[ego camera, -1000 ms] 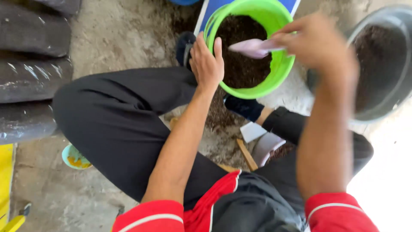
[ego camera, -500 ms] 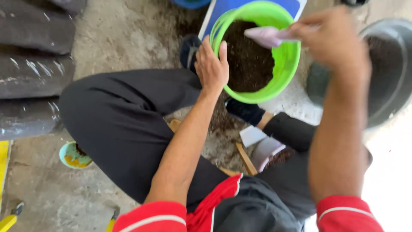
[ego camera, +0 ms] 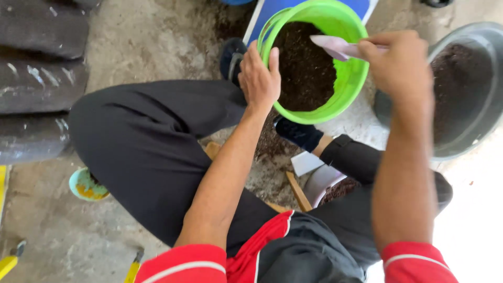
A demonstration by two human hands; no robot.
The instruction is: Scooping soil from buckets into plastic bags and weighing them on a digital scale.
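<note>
Red short sleeves with white stripe, black trousers, dark socks.

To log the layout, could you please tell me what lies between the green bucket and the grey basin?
In the head view, the right hand holding a pale scoop, above bare concrete floor.

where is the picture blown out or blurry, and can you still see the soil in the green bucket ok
Head view: the floor at lower right is washed out to near white; the right hand and its pale scoop look slightly soft; the left hand on the green bucket rim is sharp; the soil inside reads dark, with little texture.
</note>
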